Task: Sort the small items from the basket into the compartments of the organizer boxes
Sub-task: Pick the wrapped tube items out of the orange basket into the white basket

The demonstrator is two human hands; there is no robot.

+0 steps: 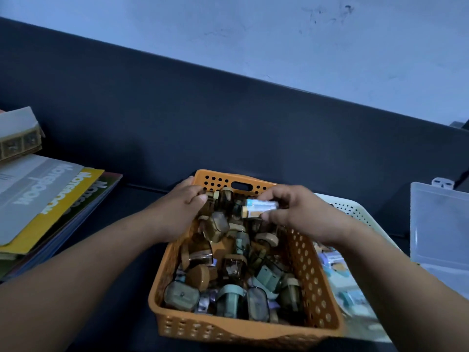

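An orange perforated basket (307, 273) sits in front of me, filled with several small tinted sharpeners (228, 265) with tan or pale green caps. My left hand (177, 209) rests at the basket's far left corner, fingers curled over items there; what it grips is hidden. My right hand (294, 212) hovers over the far end and pinches a few small white and blue pieces (258, 208). A clear plastic organizer box (439, 237) stands at the right edge with its lid up.
A white perforated basket (352, 212) holding pale blue items lies right of the orange one. A stack of notebooks (48, 204) lies at the left, with another compartment box (17, 138) above it. All rests on a dark surface before a pale wall.
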